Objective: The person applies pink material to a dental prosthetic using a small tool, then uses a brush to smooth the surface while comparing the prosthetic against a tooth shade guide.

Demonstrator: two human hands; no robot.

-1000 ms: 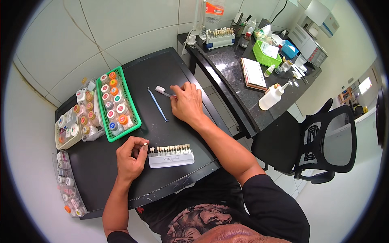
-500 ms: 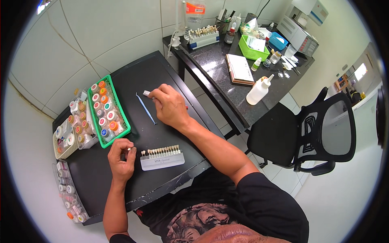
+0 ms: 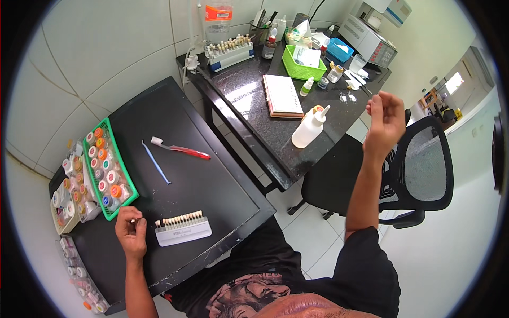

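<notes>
My left hand (image 3: 131,231) is closed beside the green basket, thumb against its fingers, pinching a tiny pale thing I cannot make out. Just right of it, a tooth shade guide (image 3: 184,231) with a row of tooth-coloured tabs lies on the black table. My right hand (image 3: 386,121) is raised to the right, near the dark countertop's edge, its fingers curled in with nothing visible in them. A red and clear toothbrush (image 3: 183,151) with white bristles rests on the table. To its left lies a slim blue double-ended tool (image 3: 156,163).
The green basket (image 3: 129,199) holds several lidded jars, with more jars in trays beside it. On the dark countertop (image 3: 241,98) are a white squeeze bottle (image 3: 307,130), a notebook (image 3: 283,94), a lime basket (image 3: 304,71) and another shade guide (image 3: 231,55). A black mesh chair (image 3: 426,159) stands right.
My right hand has let go of the toothbrush, which now lies on the table, and has swung far right. My left hand stays beside the shade guide. The whole view has shifted.
</notes>
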